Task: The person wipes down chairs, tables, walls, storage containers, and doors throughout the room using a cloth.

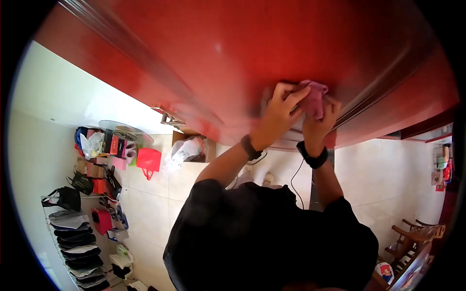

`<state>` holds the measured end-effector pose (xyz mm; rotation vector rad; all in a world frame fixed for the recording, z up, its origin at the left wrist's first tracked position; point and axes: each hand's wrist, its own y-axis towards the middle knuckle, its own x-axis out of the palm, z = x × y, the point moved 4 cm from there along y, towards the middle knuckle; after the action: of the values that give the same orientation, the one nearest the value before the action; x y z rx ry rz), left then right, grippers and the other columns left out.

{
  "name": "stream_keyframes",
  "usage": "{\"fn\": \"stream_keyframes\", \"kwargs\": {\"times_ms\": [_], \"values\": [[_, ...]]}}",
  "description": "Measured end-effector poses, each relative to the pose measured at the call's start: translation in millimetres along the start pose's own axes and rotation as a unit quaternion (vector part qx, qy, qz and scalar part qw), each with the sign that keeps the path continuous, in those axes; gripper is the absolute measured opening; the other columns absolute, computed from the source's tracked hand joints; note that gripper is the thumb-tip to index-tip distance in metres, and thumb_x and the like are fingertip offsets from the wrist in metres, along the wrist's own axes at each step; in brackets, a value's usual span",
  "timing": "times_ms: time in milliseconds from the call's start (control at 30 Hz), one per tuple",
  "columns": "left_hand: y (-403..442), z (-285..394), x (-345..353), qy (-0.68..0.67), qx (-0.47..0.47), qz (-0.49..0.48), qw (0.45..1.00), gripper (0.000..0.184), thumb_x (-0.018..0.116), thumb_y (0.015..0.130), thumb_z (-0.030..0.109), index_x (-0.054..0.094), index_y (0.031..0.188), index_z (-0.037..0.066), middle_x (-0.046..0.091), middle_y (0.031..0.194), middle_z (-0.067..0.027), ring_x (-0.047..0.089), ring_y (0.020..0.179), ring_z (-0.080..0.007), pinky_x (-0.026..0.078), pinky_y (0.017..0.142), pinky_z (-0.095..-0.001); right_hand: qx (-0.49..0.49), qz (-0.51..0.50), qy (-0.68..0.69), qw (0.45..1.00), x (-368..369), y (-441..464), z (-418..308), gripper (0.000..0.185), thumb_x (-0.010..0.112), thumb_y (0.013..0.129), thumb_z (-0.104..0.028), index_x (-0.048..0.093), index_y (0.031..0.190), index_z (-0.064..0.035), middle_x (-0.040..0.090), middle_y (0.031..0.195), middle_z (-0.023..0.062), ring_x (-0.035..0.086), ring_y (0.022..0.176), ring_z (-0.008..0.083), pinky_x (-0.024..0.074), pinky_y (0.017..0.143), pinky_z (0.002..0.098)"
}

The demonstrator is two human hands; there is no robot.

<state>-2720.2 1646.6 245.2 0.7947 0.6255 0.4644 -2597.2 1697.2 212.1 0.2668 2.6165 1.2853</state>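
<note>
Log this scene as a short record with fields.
Left hand: fingers on a crumpled pinkish-purple cloth
Right hand: gripping the same cloth
Surface: glossy red panelled door, cloth against it
Door fitting: metal lever handle
Wrists: black band on each
Floor: open brown cardboard box holding plastic bags; bright red bag
Far left: row of hanging garments
</note>
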Motion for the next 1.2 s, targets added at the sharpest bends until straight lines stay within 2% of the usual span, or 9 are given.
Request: {"fn": "stream_keyframes", "kwargs": {"times_ms": [200, 300, 467, 600, 700, 800, 900, 1000, 1200], "values": [[-74, -65, -11, 0.032, -0.082, -0.02, 0.996, 0.053, 0.074, 0.072, -0.003, 0.061, 0.122, 0.009, 0.051, 0.111, -0.0136, 0.059, 0.092, -0.0302, 0.054, 0.075, -0.0351, 0.008, -0.068, 0.01, 0.998, 37, -65, 17, 0.029, 0.071, 0.075, -0.002, 0.07, 0.104, -0.0066, 0.053, 0.106, 0.0118, 0.054, 0.098, 0.0298, 0.0463, 0.084, 0.0362], [-97, -92, -34, 0.108, -0.112, -0.105, 0.982, 0.05, 0.073, 0.074, -0.002, 0.06, 0.121, 0.008, 0.051, 0.111, -0.0137, 0.06, 0.091, -0.0302, 0.054, 0.072, -0.036, -0.007, -0.097, 0.016, 0.995, 65, -96, 16, 0.03, 0.069, 0.075, 0.001, 0.071, 0.103, -0.008, 0.054, 0.107, 0.0118, 0.055, 0.097, 0.0283, 0.0472, 0.083, 0.0349], [-147, -142, -92, 0.133, -0.159, -0.083, 0.975, 0.048, 0.07, 0.077, -0.001, 0.058, 0.122, 0.008, 0.052, 0.112, -0.0143, 0.061, 0.092, -0.0321, 0.054, 0.071, -0.0373, 0.021, -0.242, 0.041, 0.969, 126, -150, 10, 0.033, 0.068, 0.073, 0.002, 0.071, 0.104, -0.0093, 0.055, 0.108, 0.0088, 0.058, 0.095, 0.0263, 0.0505, 0.078, 0.0352], [-151, -157, -158, 0.154, -0.129, -0.005, 0.98, 0.046, 0.066, 0.08, 0.0, 0.056, 0.124, 0.009, 0.052, 0.112, -0.0154, 0.061, 0.093, -0.0349, 0.053, 0.074, -0.0392, -0.059, -0.304, -0.006, 0.951, 182, -163, -34, 0.036, 0.067, 0.075, 0.001, 0.07, 0.109, -0.0107, 0.055, 0.109, 0.0072, 0.06, 0.09, 0.0256, 0.0525, 0.072, 0.0355], [-143, -168, -206, 0.159, -0.183, 0.012, 0.97, 0.047, 0.065, 0.081, -0.001, 0.055, 0.126, 0.01, 0.052, 0.113, -0.0162, 0.06, 0.094, -0.0372, 0.053, 0.076, -0.0413, -0.07, -0.298, 0.052, 0.951, 216, -153, -85, 0.04, 0.066, 0.069, 0.01, 0.069, 0.107, -0.0024, 0.055, 0.105, 0.0105, 0.061, 0.086, 0.0266, 0.0523, 0.069, 0.0334], [-101, -143, -251, 0.191, -0.127, -0.011, 0.973, 0.05, 0.066, 0.08, -0.001, 0.055, 0.127, 0.01, 0.051, 0.111, -0.0166, 0.059, 0.095, -0.0378, 0.053, 0.077, -0.0426, -0.039, -0.25, 0.038, 0.967, 237, -130, -124, 0.038, 0.07, 0.078, -0.005, 0.067, 0.115, -0.0072, 0.054, 0.109, 0.0089, 0.06, 0.088, 0.0253, 0.0523, 0.07, 0.034], [-48, -104, -287, 0.136, -0.119, 0.04, 0.983, 0.049, 0.067, 0.078, -0.001, 0.057, 0.125, 0.01, 0.051, 0.108, -0.016, 0.06, 0.094, -0.0368, 0.052, 0.077, -0.0431, -0.109, -0.151, 0.043, 0.982, 243, -82, -166, 0.036, 0.07, 0.077, -0.005, 0.067, 0.113, -0.0033, 0.055, 0.106, 0.0113, 0.06, 0.089, 0.0278, 0.051, 0.074, 0.0343], [-7, -86, -305, 0.091, -0.01, 0.107, 0.99, 0.047, 0.068, 0.077, -0.001, 0.06, 0.122, 0.009, 0.051, 0.105, -0.0151, 0.06, 0.091, -0.0351, 0.053, 0.075, -0.0421, -0.132, -0.067, 0.041, 0.988, 243, -45, -199, 0.032, 0.069, 0.077, -0.004, 0.068, 0.109, -0.0013, 0.057, 0.106, 0.0123, 0.06, 0.091, 0.0297, 0.05, 0.077, 0.0354], [-21, -106, -306, 0.043, -0.014, 0.066, 0.997, 0.045, 0.07, 0.075, 0.0, 0.061, 0.119, 0.007, 0.051, 0.104, -0.0145, 0.061, 0.084, -0.0334, 0.053, 0.07, -0.0399, -0.139, -0.017, -0.038, 0.989, 247, -64, -196, 0.022, 0.069, 0.077, -0.003, 0.069, 0.098, -0.0017, 0.057, 0.102, 0.0126, 0.061, 0.088, 0.0282, 0.0503, 0.074, 0.0339]]}}
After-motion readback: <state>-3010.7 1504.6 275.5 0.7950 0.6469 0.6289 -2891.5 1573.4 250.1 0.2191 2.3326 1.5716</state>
